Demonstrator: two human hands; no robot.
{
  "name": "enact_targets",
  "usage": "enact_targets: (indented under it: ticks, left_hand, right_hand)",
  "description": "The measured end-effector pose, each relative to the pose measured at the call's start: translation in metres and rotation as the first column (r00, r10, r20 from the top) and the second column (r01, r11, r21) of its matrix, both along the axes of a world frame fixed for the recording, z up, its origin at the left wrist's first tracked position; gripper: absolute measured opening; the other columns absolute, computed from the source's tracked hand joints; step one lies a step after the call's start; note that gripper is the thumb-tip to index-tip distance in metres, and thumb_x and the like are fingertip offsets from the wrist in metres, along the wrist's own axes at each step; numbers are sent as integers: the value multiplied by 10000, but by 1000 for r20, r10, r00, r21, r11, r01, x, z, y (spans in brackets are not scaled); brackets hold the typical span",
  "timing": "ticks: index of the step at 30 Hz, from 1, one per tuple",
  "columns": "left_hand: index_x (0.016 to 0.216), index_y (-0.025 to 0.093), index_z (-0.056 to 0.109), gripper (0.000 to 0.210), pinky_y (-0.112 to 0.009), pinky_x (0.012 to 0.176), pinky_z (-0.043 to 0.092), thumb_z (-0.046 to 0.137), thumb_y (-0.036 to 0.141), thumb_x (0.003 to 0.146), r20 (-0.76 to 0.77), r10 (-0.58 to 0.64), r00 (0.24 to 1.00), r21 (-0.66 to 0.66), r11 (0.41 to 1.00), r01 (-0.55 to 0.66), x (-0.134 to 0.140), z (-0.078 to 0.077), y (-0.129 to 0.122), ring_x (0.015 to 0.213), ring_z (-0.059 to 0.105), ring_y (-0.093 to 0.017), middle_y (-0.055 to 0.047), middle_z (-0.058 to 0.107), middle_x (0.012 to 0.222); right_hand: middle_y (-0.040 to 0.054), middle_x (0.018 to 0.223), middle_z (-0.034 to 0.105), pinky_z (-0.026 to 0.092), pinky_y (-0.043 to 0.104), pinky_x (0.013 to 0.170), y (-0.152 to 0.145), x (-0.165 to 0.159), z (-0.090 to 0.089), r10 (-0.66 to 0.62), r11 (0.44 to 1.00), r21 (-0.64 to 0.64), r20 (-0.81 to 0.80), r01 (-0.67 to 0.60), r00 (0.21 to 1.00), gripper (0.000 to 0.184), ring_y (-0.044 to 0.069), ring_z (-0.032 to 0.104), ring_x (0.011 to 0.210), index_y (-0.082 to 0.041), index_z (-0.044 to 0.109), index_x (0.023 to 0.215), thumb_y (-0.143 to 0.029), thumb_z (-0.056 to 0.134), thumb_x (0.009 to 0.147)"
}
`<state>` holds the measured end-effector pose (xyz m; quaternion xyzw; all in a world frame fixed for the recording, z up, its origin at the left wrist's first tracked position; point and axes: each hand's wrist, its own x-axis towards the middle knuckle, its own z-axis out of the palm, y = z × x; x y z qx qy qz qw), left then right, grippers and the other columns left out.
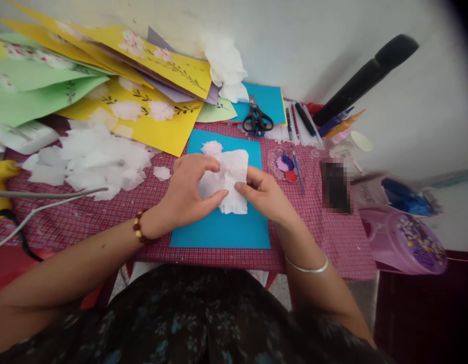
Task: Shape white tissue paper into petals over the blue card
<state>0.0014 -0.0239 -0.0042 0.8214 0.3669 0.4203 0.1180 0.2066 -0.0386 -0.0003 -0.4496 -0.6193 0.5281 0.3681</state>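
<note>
A white piece of tissue paper is held up over a blue sheet of paper. My right hand pinches its right edge, with the thumb in front and the fingers behind. My left hand is at the tissue's left side, thumb and forefinger spread apart and their tips overlapping it. Just beyond the tissue, a ruffled pale pink tissue flower lies on the blue sheet. A small loose white scrap sits left of the sheet.
White tissue pieces are heaped at left, below yellow flower-decorated papers. Black-handled scissors lie behind the blue sheet. To its right are a paint palette, a thin brush and a dark phone-like object.
</note>
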Motion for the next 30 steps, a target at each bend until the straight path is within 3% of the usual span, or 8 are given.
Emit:
enact_targets:
  ticks: [3, 7, 11, 15, 21, 24, 27, 30]
  left_hand:
    - [972, 216, 517, 228, -511, 1117, 345, 673, 263, 811, -49, -54, 997, -119, 992, 47, 1, -3, 1, 909, 632, -191, 6, 646, 903]
    - [1002, 219, 555, 198, -502, 1115, 339, 612, 182, 816, -92, -77, 993, -240, 969, 52, 2, -6, 5, 706, 595, -134, 74, 558, 685]
    - [1013, 192, 619, 187, -430, 947, 419, 611, 180, 826, -189, -79, 979, -288, 958, 22, 1, -8, 9, 740, 572, -162, 36, 586, 689]
    - [804, 190, 663, 53, -365, 812, 399, 637, 225, 834, -271, -100, 957, -274, 962, 23, -2, -8, 11, 813, 574, -188, -7, 624, 759]
    - [720, 162, 575, 115, -256, 625, 407, 606, 139, 828, -45, -121, 992, -223, 969, 108, -2, -3, 8, 697, 537, -112, -20, 604, 826]
    - [690, 170, 524, 158, -235, 538, 395, 593, 150, 831, 60, -137, 989, -319, 936, 149, 0, -1, 4, 560, 487, -73, 1, 640, 790]
    - [675, 177, 509, 168, -215, 502, 422, 594, 179, 819, 170, -121, 978, -438, 880, 185, 2, -4, 3, 555, 535, -77, 6, 661, 768]
    - [700, 179, 520, 128, -208, 516, 453, 591, 172, 806, 216, -94, 972, -441, 879, 183, 3, -7, 6, 582, 572, -88, 13, 647, 732]
  right_hand:
    - [12, 840, 584, 414, 285, 634, 0, 1, 0, -4, 999, 41, 16, 4, 1000, 204, 150, 499, 729, -233, 648, 1056, -304, 584, 875]
    - [12, 830, 564, 416, 294, 685, 1, 2, -1, -45, 990, 141, 140, 25, 989, 149, 156, 502, 768, -218, 644, 995, -271, 564, 881]
    - [-1, 802, 551, 400, 295, 698, 1, 2, -1, -85, 970, 240, 228, 28, 970, 159, 141, 481, 734, -207, 636, 999, -225, 537, 876]
    - [-9, 776, 560, 394, 295, 692, -1, 0, 1, -95, 963, 269, 282, 16, 955, 249, 136, 490, 707, -191, 624, 1097, -243, 539, 869]
    - [11, 708, 589, 377, 294, 617, -1, -3, -4, -110, 990, 129, 409, 61, 906, 174, 146, 496, 649, -168, 651, 880, -331, 604, 837]
    - [23, 699, 603, 375, 295, 615, 1, -6, -5, -128, 990, 118, 450, 83, 884, 119, 159, 518, 663, -173, 640, 823, -282, 591, 826]
    - [29, 701, 608, 373, 296, 616, 1, -7, -5, -153, 986, 122, 445, 109, 882, 103, 165, 528, 679, -179, 636, 824, -268, 585, 826]
    - [27, 693, 597, 370, 294, 610, 1, -7, -4, -185, 982, 116, 422, 150, 887, 103, 160, 514, 673, -179, 632, 837, -271, 586, 830]
